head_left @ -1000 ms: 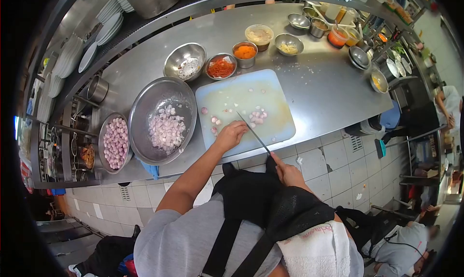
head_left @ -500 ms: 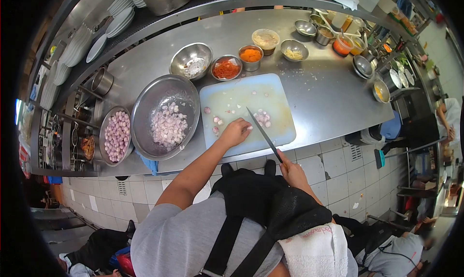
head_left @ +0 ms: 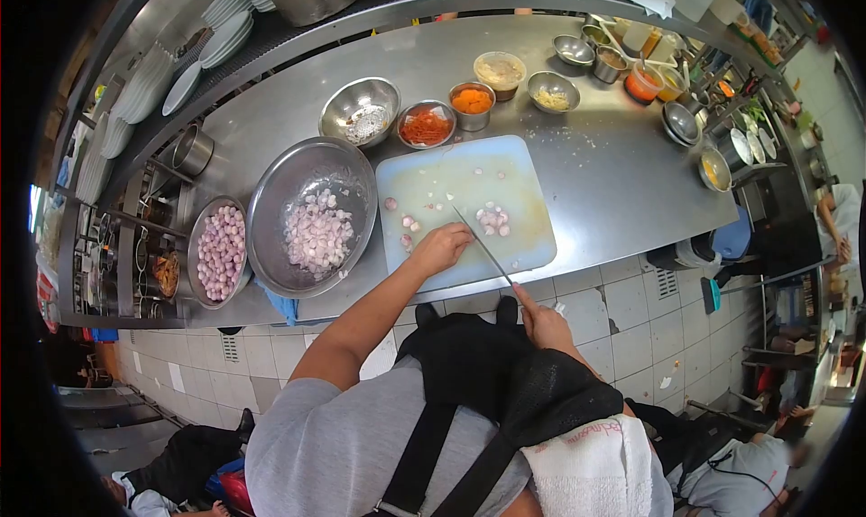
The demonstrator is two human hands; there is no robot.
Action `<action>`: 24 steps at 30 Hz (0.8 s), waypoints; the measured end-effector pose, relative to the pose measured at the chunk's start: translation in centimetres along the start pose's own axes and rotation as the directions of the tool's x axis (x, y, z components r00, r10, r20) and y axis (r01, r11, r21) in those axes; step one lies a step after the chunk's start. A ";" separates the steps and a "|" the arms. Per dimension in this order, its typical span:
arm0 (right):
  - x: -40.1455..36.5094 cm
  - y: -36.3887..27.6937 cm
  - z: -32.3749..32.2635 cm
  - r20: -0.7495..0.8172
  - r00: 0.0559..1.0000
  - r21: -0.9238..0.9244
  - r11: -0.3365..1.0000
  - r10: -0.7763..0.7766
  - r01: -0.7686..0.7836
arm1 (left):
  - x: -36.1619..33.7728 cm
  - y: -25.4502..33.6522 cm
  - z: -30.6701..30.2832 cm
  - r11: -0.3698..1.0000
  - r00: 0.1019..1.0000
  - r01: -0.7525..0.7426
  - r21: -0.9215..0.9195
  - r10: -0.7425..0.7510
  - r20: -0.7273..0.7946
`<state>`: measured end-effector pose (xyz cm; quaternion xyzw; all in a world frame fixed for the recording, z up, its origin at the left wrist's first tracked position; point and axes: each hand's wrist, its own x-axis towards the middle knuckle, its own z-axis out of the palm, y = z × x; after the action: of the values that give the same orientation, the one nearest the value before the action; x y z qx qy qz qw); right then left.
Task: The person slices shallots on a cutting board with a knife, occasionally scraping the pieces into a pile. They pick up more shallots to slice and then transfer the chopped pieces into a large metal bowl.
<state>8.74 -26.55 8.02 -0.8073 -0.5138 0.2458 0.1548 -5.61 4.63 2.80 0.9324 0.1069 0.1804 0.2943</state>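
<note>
My right hand (head_left: 543,323) grips the handle of a kitchen knife (head_left: 487,253), its blade slanting up and left over the cutting board (head_left: 523,170). Close to the blade, my left hand (head_left: 442,248) has its fingers curled together on the board, pinching a shallot mostly hidden under the fingertips. Cut shallot pieces (head_left: 492,220) lie right of the blade. Several more pieces (head_left: 410,222) are scattered at the board's left side. Left of the board stands a large steel bowl (head_left: 262,219) with peeled, cut shallots (head_left: 317,233) in it.
A bowl of whole shallots (head_left: 220,251) stands far left. Along the board's back are a steel bowl (head_left: 359,111), red shreds (head_left: 426,124), an orange-filled container (head_left: 472,100) and a plastic tub (head_left: 499,73). Stacked plates (head_left: 144,84) fill the shelf. Other people (head_left: 731,476) are behind and to the right.
The blade has swung slightly left and turned more edge-on, nearer my left fingertips. The pale shallot seen at those fingertips before is now mostly covered. The view has shifted slightly.
</note>
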 end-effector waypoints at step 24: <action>0.6 -1.1 -0.3 0.053 0.998 0.017 0.999 0.030 -0.031 | -1.2 0.1 1.2 1.000 0.993 -0.003 0.021 0.005 -0.118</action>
<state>8.35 -25.53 8.67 -0.8068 -0.5032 0.2738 0.1444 -6.22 3.61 1.61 0.9233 0.1240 0.2347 0.2775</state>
